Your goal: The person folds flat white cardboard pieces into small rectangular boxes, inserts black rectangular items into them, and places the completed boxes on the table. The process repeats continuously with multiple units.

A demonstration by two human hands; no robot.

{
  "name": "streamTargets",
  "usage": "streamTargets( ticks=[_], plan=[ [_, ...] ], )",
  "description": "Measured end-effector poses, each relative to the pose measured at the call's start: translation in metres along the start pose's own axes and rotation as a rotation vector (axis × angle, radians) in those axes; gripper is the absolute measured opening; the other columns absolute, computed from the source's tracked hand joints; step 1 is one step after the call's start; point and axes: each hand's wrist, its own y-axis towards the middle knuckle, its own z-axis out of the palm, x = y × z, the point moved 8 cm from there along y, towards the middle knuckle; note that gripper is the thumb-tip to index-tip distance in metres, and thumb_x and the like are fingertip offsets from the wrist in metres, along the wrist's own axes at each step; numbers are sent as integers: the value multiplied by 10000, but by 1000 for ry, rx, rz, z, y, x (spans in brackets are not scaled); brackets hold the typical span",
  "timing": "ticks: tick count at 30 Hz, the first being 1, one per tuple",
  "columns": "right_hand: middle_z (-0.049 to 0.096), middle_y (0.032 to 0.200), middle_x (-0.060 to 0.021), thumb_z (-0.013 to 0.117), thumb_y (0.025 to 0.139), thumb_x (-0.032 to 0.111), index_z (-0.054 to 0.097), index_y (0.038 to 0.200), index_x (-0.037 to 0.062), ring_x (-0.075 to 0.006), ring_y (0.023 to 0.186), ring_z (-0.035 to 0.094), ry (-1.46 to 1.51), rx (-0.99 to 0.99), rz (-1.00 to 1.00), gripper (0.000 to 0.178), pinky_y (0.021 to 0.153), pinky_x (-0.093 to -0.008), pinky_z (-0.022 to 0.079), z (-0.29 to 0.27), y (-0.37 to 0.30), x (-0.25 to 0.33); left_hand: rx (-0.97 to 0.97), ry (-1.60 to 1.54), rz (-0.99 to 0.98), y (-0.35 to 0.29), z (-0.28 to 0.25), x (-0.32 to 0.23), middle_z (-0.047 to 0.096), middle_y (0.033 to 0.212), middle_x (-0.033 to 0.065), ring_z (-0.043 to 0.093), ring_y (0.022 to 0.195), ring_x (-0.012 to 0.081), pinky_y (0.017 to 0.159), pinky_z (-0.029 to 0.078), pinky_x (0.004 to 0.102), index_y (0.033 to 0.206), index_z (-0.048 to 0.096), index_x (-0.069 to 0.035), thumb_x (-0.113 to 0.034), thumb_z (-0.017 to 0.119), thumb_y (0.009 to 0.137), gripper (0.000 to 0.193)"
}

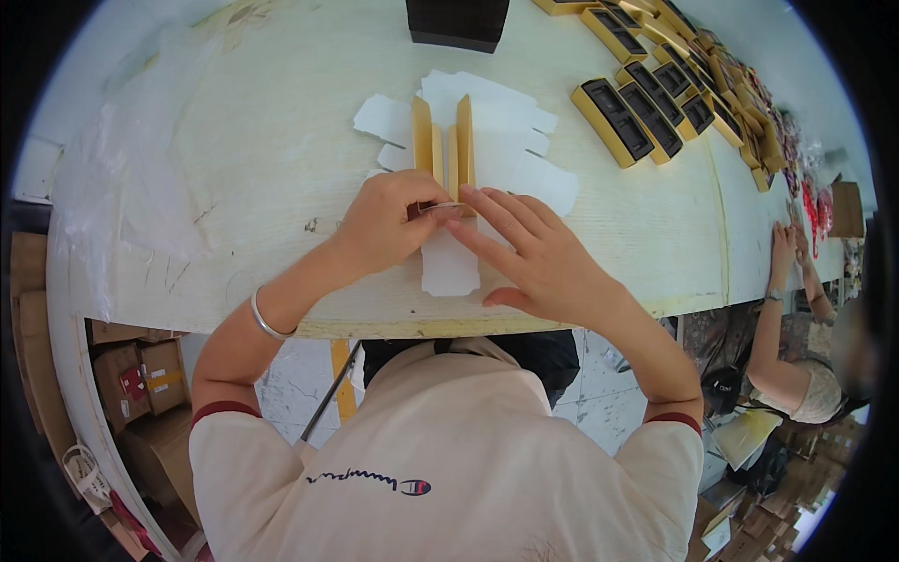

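A gold cardboard box (428, 140), partly folded, stands in front of me with its two long sides raised. White flat cardboard blanks (506, 112) lie under and around it, and a white flap (450, 267) reaches toward the table's near edge. My left hand (398, 214) is closed on the box's near end, its fingertips pinching the folded edge there. Against the same end, from the right, rest the fingertips of my right hand (538, 248); its fingers are stretched out and apart. My fingers partly hide that near end.
Several gold boxes with black inserts (613, 122) crowd the far right of the table. A black box (457, 23) stands at the far middle. Clear plastic sheeting (140, 187) lies at left. Another person's hands (785, 251) are at the table on the right. Brown cartons (122, 384) sit below.
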Motion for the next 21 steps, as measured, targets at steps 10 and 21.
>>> streamTargets(
  ticks=[10,21],
  plan=[
    [600,908,-77,675,766,-31,501,1089,54,-227,833,573,498,-376,188,376,712,-331,482,17,2,-41,246,-59,99,-2,7,5,599,786,93,575,685,175,638,451,276,942,633,16,-192,561,932,221],
    [520,962,-67,666,787,56,583,912,67,-213,798,537,8,-367,118,150,655,-313,455,16,13,-23,20,-261,-21,3,5,14,487,1146,93,587,758,142,650,462,269,1181,418,-52,-74,591,906,325]
  ],
)
